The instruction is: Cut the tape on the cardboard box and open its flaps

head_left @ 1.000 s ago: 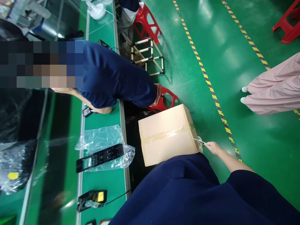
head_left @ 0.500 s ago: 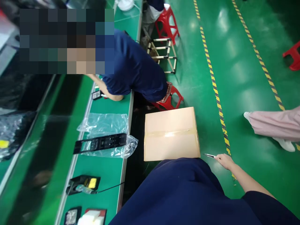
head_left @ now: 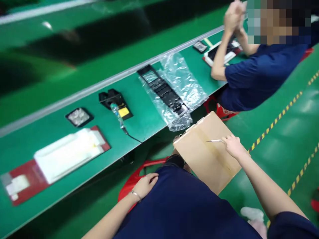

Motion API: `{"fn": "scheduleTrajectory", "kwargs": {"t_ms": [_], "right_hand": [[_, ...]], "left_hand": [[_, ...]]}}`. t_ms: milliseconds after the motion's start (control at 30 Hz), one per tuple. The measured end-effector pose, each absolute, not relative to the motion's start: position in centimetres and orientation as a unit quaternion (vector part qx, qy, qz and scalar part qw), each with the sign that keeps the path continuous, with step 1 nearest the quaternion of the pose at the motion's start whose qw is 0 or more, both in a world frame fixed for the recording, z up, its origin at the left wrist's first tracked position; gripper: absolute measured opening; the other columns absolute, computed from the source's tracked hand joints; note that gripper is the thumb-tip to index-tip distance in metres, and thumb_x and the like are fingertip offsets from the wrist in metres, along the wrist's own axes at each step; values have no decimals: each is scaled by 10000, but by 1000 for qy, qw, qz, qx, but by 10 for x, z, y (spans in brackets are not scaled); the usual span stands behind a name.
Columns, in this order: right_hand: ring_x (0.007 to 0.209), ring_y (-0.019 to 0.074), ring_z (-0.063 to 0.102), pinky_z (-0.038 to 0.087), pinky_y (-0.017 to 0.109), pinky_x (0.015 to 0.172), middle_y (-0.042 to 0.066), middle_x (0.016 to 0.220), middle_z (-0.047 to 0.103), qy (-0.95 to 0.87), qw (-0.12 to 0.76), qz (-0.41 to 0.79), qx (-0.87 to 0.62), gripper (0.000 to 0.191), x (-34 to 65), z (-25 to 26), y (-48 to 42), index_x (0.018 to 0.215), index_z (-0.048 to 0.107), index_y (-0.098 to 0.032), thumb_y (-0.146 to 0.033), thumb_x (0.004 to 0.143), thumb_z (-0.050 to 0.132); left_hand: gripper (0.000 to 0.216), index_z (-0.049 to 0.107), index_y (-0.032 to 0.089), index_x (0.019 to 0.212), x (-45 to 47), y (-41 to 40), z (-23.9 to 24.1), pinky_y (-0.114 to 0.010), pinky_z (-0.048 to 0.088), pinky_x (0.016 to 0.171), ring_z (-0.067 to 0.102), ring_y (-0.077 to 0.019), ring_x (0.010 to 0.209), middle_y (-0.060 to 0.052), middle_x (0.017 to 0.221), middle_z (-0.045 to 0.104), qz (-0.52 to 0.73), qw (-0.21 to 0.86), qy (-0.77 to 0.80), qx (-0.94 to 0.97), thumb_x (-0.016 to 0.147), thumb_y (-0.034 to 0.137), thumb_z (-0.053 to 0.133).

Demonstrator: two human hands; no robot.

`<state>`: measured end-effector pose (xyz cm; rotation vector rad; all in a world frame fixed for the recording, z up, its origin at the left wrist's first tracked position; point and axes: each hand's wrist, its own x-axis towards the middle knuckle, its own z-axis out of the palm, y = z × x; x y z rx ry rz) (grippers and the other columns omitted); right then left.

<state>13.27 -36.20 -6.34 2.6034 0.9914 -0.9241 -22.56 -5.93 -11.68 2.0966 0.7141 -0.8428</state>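
My right hand [head_left: 232, 146] grips thin metal tweezers [head_left: 213, 141] whose tips hover over the taped top of a cardboard box [head_left: 208, 159] that stands on the floor in front of my knees. My left hand [head_left: 146, 184] rests on my blue-clad thigh beside a red stool [head_left: 136, 174], holding nothing, fingers loosely apart. On the green conveyor table [head_left: 139, 109] beyond the box lies a long black panel [head_left: 163, 90] on a clear plastic bag [head_left: 183, 88].
On the table to the left lie a black scanner with a yellow label [head_left: 116, 103], a small black lamp part [head_left: 78, 117] and a white tray on a red sheet [head_left: 67, 154]. A co-worker in blue [head_left: 259, 73] sits at the upper right. Yellow-black floor tape [head_left: 279, 121] runs right.
The view has swung round to the left. My right hand has carried the tweezers from beside the box's edge to above its top. My left hand has come into view on my thigh.
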Motion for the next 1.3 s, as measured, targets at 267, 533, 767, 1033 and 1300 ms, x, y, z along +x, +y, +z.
{"fn": "scheduleTrajectory", "kwargs": {"t_ms": [267,533,767,1033,1300], "right_hand": [[1154,251,324,335,463,988,91,1058,441,590,167,-325,720,244,134,-113,-148,1135,606,-145,-311,1038,455],[1073,227,352,313,427,924,87,999,471,610,205,-346,683,286,122,-142,-126,1062,624,-154,-360,1052,426],[1049,216,346,290,401,876,88,992,497,622,214,-350,666,239,119,-135,-115,1051,627,-175,-332,1050,447],[1054,222,343,284,408,855,95,1002,500,640,206,-359,647,166,111,-137,-108,1046,627,-155,-215,1023,474],[1067,219,329,271,411,859,98,1010,494,645,199,-344,653,168,117,-139,-111,1047,614,-144,-203,1023,458]], "left_hand": [[295,597,128,1128,-289,-57,-176,-435,404,1026,559,-204,1097,-97,1168,593,-327,480,399,709,950,346,506],[280,599,137,1109,-318,-54,-205,-436,419,999,552,-203,1084,-99,1163,583,-355,465,457,670,941,347,519],[287,601,138,1105,-307,-42,-210,-440,407,1016,549,-204,1093,-97,1172,581,-349,473,446,675,938,358,522],[300,599,134,1104,-305,-42,-211,-435,421,992,558,-203,1070,-97,1154,588,-353,466,444,679,939,371,518],[296,606,133,1083,-302,-46,-212,-432,427,988,566,-198,1053,-95,1136,595,-345,467,447,680,937,376,522]]}}
